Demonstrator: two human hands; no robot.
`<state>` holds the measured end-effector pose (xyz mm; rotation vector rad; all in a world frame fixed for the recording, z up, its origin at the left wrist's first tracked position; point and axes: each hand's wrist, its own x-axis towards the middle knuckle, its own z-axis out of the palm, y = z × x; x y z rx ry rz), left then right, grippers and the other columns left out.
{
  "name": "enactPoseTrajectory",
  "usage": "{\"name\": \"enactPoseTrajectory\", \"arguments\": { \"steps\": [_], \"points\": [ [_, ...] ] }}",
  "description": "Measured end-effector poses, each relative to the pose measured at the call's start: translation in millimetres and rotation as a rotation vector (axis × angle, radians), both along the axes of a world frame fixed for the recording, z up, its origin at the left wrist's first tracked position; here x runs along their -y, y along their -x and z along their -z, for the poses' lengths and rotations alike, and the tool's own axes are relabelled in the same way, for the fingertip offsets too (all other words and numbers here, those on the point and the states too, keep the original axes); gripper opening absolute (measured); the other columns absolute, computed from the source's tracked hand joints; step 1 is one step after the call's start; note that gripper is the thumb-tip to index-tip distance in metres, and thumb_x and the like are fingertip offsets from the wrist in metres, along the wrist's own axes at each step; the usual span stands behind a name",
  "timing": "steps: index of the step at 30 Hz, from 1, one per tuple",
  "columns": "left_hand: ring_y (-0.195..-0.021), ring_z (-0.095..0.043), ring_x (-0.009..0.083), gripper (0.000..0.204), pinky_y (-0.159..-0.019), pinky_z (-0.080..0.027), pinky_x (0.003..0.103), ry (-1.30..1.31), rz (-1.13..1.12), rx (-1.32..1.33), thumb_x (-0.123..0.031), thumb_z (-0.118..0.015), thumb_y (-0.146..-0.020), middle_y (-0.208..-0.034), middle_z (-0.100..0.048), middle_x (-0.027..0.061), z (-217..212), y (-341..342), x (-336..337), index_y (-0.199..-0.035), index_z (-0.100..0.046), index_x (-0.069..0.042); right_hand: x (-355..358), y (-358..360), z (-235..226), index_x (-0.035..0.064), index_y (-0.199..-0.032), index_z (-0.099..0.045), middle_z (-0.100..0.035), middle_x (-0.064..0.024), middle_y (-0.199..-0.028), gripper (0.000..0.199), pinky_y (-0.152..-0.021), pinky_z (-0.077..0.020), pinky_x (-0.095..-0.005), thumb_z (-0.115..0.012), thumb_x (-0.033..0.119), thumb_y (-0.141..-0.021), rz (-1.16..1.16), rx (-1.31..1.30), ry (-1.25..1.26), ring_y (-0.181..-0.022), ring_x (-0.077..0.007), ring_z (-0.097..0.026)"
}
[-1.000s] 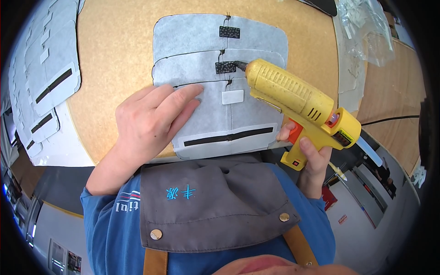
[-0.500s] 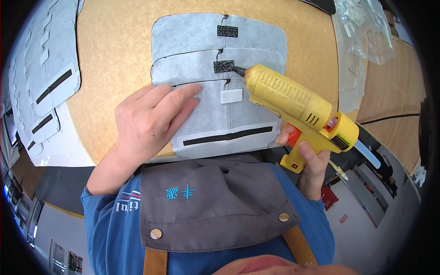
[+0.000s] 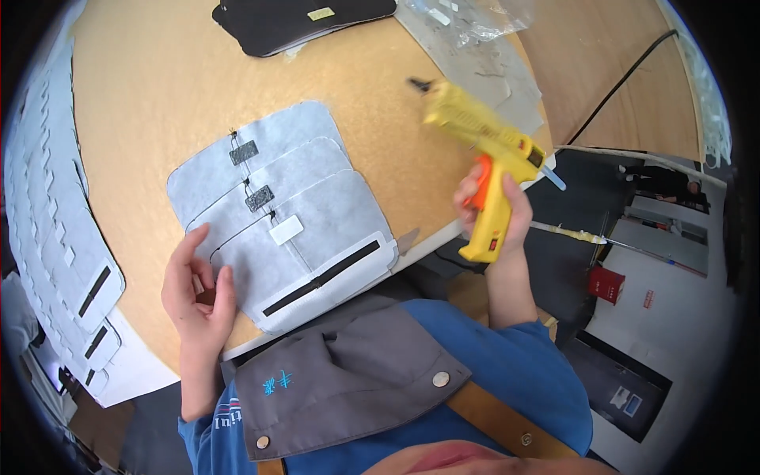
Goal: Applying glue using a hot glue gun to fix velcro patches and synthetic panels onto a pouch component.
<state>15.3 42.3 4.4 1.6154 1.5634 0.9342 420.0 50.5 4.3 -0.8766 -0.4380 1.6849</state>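
My right hand (image 3: pixel 517 212) is wrapped round the handle of a yellow hot glue gun (image 3: pixel 484 128), with a finger at its orange trigger. The gun is raised over the table right of the work, its black nozzle pointing up and left. Overlapping light grey fabric panels (image 3: pixel 336 202) lie tilted at the table's near edge. On them sit two black textured patches, a farther one (image 3: pixel 244 152) and a nearer one (image 3: pixel 258 198), plus a white patch (image 3: pixel 286 229) and a long black strip (image 3: pixel 322 277). My left hand (image 3: pixel 198 297), fingers apart and holding nothing, rests at the panels' left edge.
More grey panels (image 3: pixel 59 229) overlap in a row along the left side. A black fabric piece (image 3: pixel 305 25) lies at the far edge. Clear plastic (image 3: pixel 483 20) and a stained grey sheet (image 3: pixel 491 75) are at the far right. A black cable (image 3: pixel 621 87) crosses the wooden board.
The glue gun has lifted off the middle black patch and moved away to the right. My left hand has opened and slid to the panels' edge. The whole view has turned, so the panels appear tilted.
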Motion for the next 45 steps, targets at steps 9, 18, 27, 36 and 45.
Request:
{"name": "enactPoseTrajectory", "arguments": {
  "steps": [9, 18, 27, 36, 45],
  "points": [
    [-0.098, -0.052, 0.0140, 0.071, -0.090, -0.044, 0.026, 0.394, -0.090, 0.969, 0.005, -0.041, -0.069, -0.105, -0.048, 0.0054, -36, -12, 14, -0.140, -0.043, -0.002, -32, -68, 7, -0.0012, -0.133, -0.049, -0.063, -0.0160, -0.115, 0.045, -0.068, -0.0611, -0.0326, -0.054, 0.031, -0.102, 0.323, -0.107, -0.046, -0.110, -0.0305, -0.064],
    [-0.137, -0.048, 0.0317, 0.079, -0.109, -0.047, 0.032, 0.641, 0.031, 1.189, 0.011, -0.033, -0.073, -0.142, -0.046, 0.0235, -43, -26, 6, -0.151, -0.031, -0.001, -24, -70, -7, -0.0039, -0.141, -0.044, -0.063, -0.0201, -0.122, 0.055, -0.073, -0.0611, -0.0287, -0.052, 0.037, -0.104, 0.229, 0.409, 0.188, -0.115, -0.0317, -0.063],
    [-0.143, -0.041, 0.0298, 0.089, -0.114, -0.041, 0.033, 0.642, 0.162, 1.131, 0.017, -0.029, -0.070, -0.151, -0.040, 0.0223, -40, -28, 9, -0.156, -0.024, -0.006, -3, -25, -24, 0.0005, -0.079, -0.064, -0.061, 0.0017, -0.071, 0.030, -0.060, -0.0413, -0.0212, -0.070, 0.025, -0.096, 0.334, 1.829, -0.023, -0.064, -0.0047, -0.047],
    [-0.118, -0.056, 0.0145, 0.090, -0.092, -0.047, 0.022, 0.605, 0.282, 1.012, 0.014, -0.030, -0.073, -0.146, -0.043, 0.0165, -39, -37, 8, -0.159, -0.020, -0.010, -32, 160, -46, 0.0091, -0.100, -0.073, -0.068, -0.0023, -0.096, 0.036, -0.066, -0.0469, -0.0312, -0.085, 0.012, -0.067, -0.318, 1.263, -1.261, -0.076, -0.0194, -0.063],
    [-0.096, -0.055, 0.0061, 0.088, -0.082, -0.047, 0.021, 0.664, 0.281, 1.013, 0.010, -0.034, -0.075, -0.137, -0.047, 0.0102, -34, -40, 6, -0.159, -0.019, -0.010, -24, 169, -23, 0.0103, -0.095, -0.074, -0.067, -0.0005, -0.094, 0.032, -0.066, -0.0463, -0.0313, -0.083, 0.011, -0.064, -0.262, 1.257, -1.286, -0.080, -0.0188, -0.062]
  ]
}}
